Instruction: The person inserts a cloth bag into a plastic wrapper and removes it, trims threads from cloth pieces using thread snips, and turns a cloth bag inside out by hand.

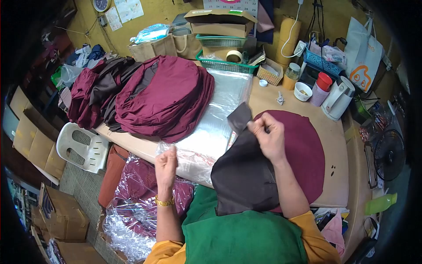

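Observation:
My right hand pinches the upper edge of a dark brown cloth, and a small flap sticks up past the fingertips. The cloth hangs over the table edge against my green apron. Under and beside it lies a rounded maroon cloth, flat on the table; whether the two are joined I cannot tell. My left hand is closed in a fist, held up beside some clear plastic bags. Anything inside that fist is hidden.
A stack of maroon cloth pieces fills the table's left side, beside flat clear plastic. A kettle, cup, bowl and jar stand at the back right. Plastic-wrapped maroon goods and a white stool are below left.

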Motion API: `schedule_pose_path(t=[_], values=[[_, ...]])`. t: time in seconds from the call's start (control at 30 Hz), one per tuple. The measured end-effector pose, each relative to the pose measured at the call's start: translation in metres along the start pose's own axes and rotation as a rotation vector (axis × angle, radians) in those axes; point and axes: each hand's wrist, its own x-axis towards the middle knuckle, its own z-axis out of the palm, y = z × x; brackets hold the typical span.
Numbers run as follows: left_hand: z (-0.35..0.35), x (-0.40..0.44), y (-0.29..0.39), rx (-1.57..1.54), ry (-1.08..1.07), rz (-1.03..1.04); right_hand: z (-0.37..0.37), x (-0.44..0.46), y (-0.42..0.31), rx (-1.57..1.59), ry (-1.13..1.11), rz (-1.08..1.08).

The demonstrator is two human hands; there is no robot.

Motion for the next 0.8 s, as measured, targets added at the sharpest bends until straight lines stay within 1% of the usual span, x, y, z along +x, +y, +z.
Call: schedule_pose_path(t=[0.03,0.1,0.17,0.2,0.23,0.3,0.33,0.37,0.4,0.47,0.53,0.57,0.63,0.67,0.7,0.77,0.8], values=[[0.008,0.002,0.001,-0.049,-0.076,0.019,0.009,-0.007,-0.003,-0.006,-0.061,-0.053],[0.043,0.000,0.015,-0.015,-0.136,0.087,0.027,-0.022,-0.009,-0.075,-0.220,-0.257],[0.059,0.002,0.008,-0.207,-0.199,-0.123,0.042,-0.035,-0.013,-0.022,-0.375,-0.286],[0.063,0.003,0.012,-0.198,-0.188,-0.226,0.041,-0.037,-0.015,0.027,-0.394,-0.294],[0.065,0.004,0.009,-0.198,-0.188,-0.223,0.040,-0.038,-0.017,0.076,-0.411,-0.302],[0.067,0.005,0.000,-0.226,-0.234,-0.132,0.031,-0.032,-0.018,0.108,-0.264,-0.290],[0.068,0.002,0.002,-0.238,-0.285,-0.153,0.030,-0.027,-0.022,0.127,-0.196,-0.268],[0.071,-0.002,0.003,-0.213,-0.330,-0.157,0.026,-0.024,-0.030,0.104,-0.190,-0.140],[0.076,-0.006,0.008,-0.180,-0.338,-0.132,0.029,-0.020,-0.029,0.184,-0.236,-0.050],[0.080,-0.012,0.014,-0.146,-0.346,-0.109,0.029,-0.016,-0.017,0.265,-0.282,0.041],[0.078,-0.012,0.017,-0.111,-0.243,-0.094,0.023,-0.012,-0.003,0.036,-0.619,0.002],[0.073,-0.011,0.016,-0.109,-0.241,-0.089,0.024,-0.013,-0.002,0.037,-0.620,-0.004],[0.055,-0.010,0.006,-0.044,-0.125,-0.078,0.024,-0.021,-0.005,-0.089,-0.463,-0.020],[0.045,-0.009,-0.004,-0.064,-0.011,-0.044,0.027,-0.025,0.001,-0.080,-0.367,-0.070],[0.032,-0.007,-0.007,-0.118,0.049,-0.020,0.024,-0.025,0.002,-0.081,-0.367,-0.069],[0.005,-0.003,-0.017,-0.201,0.142,-0.082,0.019,-0.026,0.003,-0.056,-0.257,0.024],[0.007,-0.003,-0.010,-0.197,0.142,-0.082,0.020,-0.026,0.001,-0.030,-0.226,-0.011]])
